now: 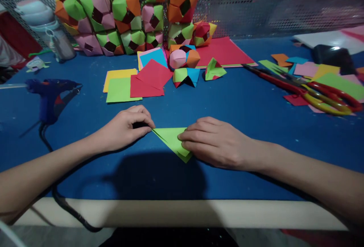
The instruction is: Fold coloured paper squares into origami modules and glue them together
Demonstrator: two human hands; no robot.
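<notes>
A green sheet of paper (170, 139), folded into a triangle, lies flat on the blue tabletop (159, 178) with its point toward me. My left hand (132, 127) pinches its left corner between thumb and fingers. Pressed flat over the right part of the triangle is my right hand (216, 140), its fingers stretched out and hiding the right corner. Beyond the hands lie loose square sheets: red ones (150, 80), a green one (121, 89) and a yellow one. Small folded pieces (186, 77) sit just behind.
Stacked paper balls (127, 15) stand against the mesh panel at the back. A blue glue gun (48, 97) is at left, its cord hanging over the front edge. Scissors with red and yellow handles (321, 91) lie on paper scraps at right. A bottle (54, 34) stands back left.
</notes>
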